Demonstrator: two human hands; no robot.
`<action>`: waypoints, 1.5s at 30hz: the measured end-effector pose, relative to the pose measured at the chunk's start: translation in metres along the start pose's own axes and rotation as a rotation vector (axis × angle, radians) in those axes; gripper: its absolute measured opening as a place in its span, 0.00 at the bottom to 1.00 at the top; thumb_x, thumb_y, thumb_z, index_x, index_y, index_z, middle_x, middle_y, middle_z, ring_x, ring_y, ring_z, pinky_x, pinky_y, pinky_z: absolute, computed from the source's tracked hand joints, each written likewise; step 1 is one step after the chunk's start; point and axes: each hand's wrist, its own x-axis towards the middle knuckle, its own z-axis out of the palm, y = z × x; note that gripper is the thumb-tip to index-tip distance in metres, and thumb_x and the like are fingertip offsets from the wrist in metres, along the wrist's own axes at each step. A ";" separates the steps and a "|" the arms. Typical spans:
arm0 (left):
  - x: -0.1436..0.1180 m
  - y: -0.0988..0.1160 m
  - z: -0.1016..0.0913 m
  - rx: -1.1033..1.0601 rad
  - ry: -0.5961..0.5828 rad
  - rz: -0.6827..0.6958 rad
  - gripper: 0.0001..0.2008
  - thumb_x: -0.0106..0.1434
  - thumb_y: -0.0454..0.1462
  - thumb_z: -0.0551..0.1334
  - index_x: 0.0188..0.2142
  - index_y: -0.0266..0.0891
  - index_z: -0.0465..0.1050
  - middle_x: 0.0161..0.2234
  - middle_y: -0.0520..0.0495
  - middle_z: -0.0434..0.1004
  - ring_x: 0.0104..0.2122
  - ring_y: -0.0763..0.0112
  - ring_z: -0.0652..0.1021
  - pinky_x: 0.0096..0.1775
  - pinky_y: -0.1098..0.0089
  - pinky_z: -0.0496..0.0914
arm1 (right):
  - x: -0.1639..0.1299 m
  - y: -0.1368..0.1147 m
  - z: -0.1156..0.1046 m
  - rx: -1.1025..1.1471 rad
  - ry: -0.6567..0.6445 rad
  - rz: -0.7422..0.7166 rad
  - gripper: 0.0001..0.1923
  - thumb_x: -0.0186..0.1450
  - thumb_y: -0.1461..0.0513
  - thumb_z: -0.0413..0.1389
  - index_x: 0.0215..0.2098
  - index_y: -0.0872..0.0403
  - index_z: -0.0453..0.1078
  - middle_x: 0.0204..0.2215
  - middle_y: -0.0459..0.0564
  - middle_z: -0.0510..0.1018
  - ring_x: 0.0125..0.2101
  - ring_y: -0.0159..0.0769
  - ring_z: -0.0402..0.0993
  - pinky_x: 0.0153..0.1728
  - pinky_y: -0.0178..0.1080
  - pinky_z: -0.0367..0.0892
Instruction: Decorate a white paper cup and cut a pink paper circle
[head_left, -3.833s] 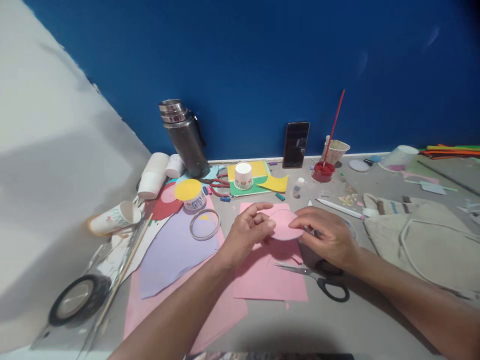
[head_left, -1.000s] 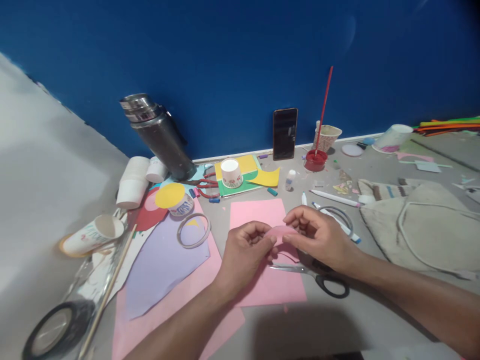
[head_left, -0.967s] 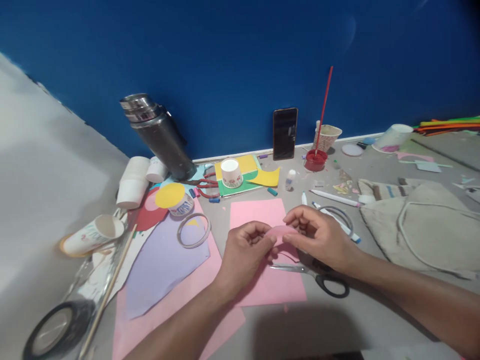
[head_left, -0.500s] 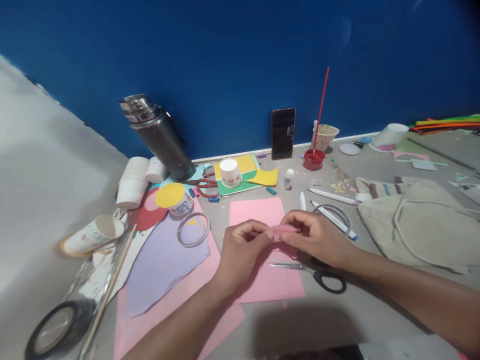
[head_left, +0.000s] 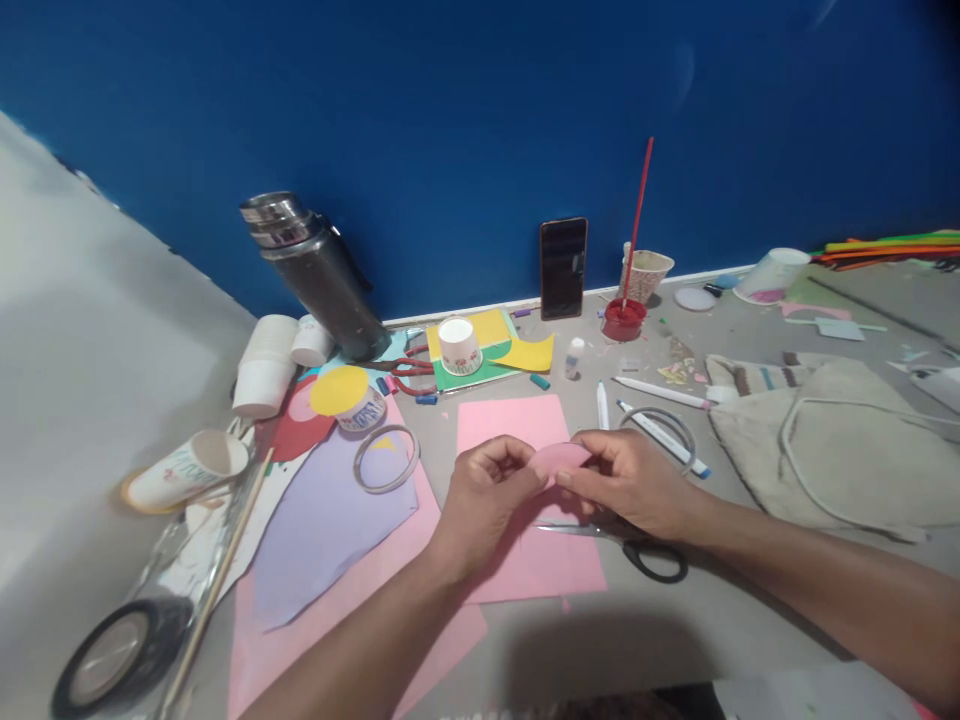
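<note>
Between my two hands is a small pink paper piece with a curved upper edge. My left hand pinches its left end between thumb and fingers. At the other end, my right hand grips it the same way. Below them a pink paper sheet lies flat on the table. Scissors with black handles rest across the sheet's right side, their blades partly under my right hand. A grey ring and white markers lie just beyond my right hand.
At the back stand a dark thermos, a phone and a red paint pot with a stick. Paper cups, purple paper and black tape crowd the left. A beige cloth bag lies right.
The pink paper piece has turned between my fingers, so more of its flat face and curved edge shows. Both hands keep their hold in nearly the same place.
</note>
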 end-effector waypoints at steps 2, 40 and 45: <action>0.000 -0.001 -0.001 0.039 -0.011 0.009 0.17 0.50 0.40 0.79 0.29 0.38 0.73 0.26 0.53 0.77 0.29 0.71 0.79 0.37 0.68 0.76 | 0.001 0.003 0.000 0.020 -0.005 0.009 0.17 0.59 0.50 0.67 0.25 0.52 0.69 0.18 0.44 0.76 0.19 0.31 0.72 0.19 0.32 0.65; 0.001 -0.012 0.001 0.315 -0.037 0.022 0.11 0.50 0.36 0.70 0.31 0.40 0.69 0.25 0.55 0.72 0.27 0.73 0.71 0.30 0.73 0.63 | 0.002 0.005 -0.004 -0.127 -0.107 -0.048 0.18 0.53 0.67 0.56 0.42 0.50 0.64 0.28 0.39 0.72 0.27 0.31 0.65 0.27 0.33 0.60; -0.001 -0.010 0.003 0.341 -0.014 0.037 0.11 0.49 0.36 0.70 0.30 0.38 0.71 0.25 0.55 0.72 0.27 0.75 0.69 0.29 0.74 0.62 | 0.001 0.005 -0.002 -0.222 -0.070 -0.078 0.17 0.53 0.68 0.57 0.41 0.51 0.67 0.30 0.41 0.74 0.29 0.32 0.68 0.29 0.34 0.62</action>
